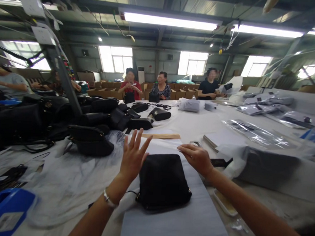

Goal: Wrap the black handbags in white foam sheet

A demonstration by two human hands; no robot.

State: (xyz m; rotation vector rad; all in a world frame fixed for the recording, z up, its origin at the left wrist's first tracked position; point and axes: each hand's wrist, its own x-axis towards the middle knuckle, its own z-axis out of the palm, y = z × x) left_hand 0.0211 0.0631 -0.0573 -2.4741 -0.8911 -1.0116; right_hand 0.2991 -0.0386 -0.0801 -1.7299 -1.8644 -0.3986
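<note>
A black handbag [165, 182] lies flat in front of me on a stack of white paper sheets [172, 227]. My left hand [134, 154] is open beside the bag's upper left corner, its fingers spread above the paper. Beyond the bag's upper right corner, my right hand [196, 157] has its fingertips pinched together at the far edge of the paper, apparently on the top sheet. A thin dark cord sticks out at the bag's lower left.
Black bags [92, 140] are heaped on the left. A blue plastic container [6, 210] stands at the near left. Plastic-wrapped packages [262, 106] and a grey wrapped bundle [271, 169] lie on the right. Several people sit or stand around the table, with cardboard boxes [105, 92] behind.
</note>
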